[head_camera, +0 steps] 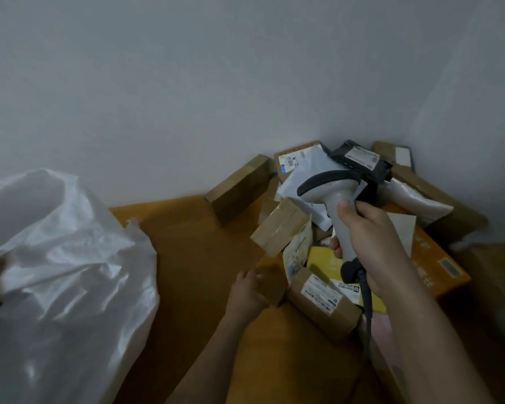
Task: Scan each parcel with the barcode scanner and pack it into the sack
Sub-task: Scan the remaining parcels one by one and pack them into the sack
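Fingers [337,249] of right hand [373,243] grip scanner [330,188]; left hand [245,290] fingers (blurred) touch small brown parcel [271,284].
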The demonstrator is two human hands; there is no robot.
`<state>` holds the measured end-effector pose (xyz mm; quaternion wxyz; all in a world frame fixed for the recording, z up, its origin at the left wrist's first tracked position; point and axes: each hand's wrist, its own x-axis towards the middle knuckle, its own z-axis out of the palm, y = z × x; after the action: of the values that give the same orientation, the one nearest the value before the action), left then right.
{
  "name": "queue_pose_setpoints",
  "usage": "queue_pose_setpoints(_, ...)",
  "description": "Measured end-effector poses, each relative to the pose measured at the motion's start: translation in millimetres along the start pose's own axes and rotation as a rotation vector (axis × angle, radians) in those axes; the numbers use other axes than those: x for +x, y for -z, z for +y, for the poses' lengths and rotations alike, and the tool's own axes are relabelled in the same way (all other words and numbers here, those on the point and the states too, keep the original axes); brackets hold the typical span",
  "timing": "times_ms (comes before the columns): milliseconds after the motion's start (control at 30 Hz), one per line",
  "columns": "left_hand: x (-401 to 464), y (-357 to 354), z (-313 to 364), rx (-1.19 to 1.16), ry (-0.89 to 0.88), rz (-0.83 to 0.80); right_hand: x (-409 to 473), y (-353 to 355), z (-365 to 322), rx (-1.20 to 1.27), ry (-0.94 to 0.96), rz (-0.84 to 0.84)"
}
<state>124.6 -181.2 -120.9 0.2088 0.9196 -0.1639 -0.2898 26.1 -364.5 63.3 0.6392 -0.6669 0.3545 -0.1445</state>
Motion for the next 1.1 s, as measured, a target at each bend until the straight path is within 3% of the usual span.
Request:
queue_pose_setpoints(100,17.6,-24.3,-1.7,0.139,0.032,-0.068,18.8,3.1,12.9,-0.004,-0.05,0.005)
queue_pose_setpoints(200,29.1,-43.1,-2.6,0.229,0.034,-0.007,30.8,6.9,21.8,-0.006,-0.078,0.016)
queue_pose_setpoints(367,34.1,-44.7,-10.3,0.165,0.062,0.017,32.9,8.4,24.5,0.005,-0.103,0.062)
queue_pose_setpoints(633,-9.3,23.8,-12.5,-0.832,0.354,-0.158,-12.5,-5.2,-1.8,0.083,-0.028,0.012)
queue_pose_setpoints(933,-95.8,80.3,-8.1,-1.47,0.101,-0.255,-89.1,-16.3,-16.0,0.132,0.087,0.081)
queue_pose_setpoints(1100,-126.5,99.3,0.8,-1.646,-0.057,-0.45,-111.7,-22.5,-9.6,0.18,0.131,0.199)
